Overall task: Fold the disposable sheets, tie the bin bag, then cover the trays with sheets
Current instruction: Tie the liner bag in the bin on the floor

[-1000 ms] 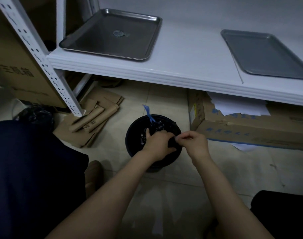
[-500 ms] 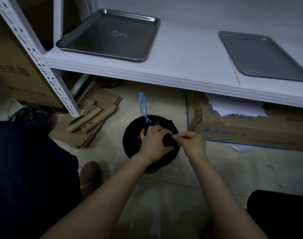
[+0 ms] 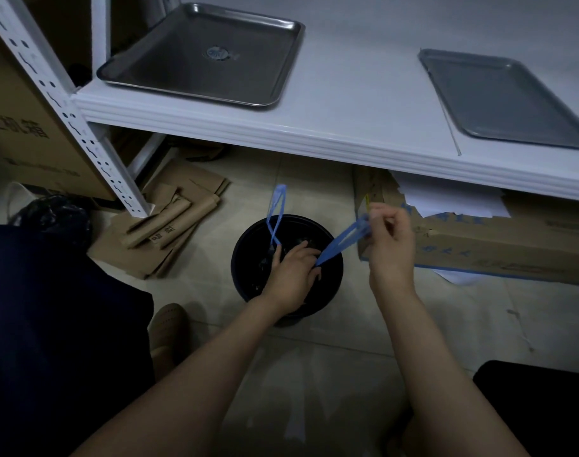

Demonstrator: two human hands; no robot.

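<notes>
tiled floor under a white shelf, dim light. left tray and right tray sit on the shelf uncovered. black bin stands on the floor below the shelf edge with the bin bag inside it, not yet tied. left grip is curled down on the gathered bag top. right grip is pinched closed, thumb against fingers, on one blue drawstring loop. risks, as judged: pulling on this loop alone could cinch the mouth unevenly or snap the thin strap. if the left grip slackens, the bag could lift out, or the bin could tip toward the cardboard box. the free loop could drop into the bag before knotting. position: the bag lies directly under the left grip, in the bin mouth. the held loop runs taut from beneath that grip's fingers up and right to the right grip, raised beside the bin. the free loop stands above the far rim, touched by neither grip.
</notes>
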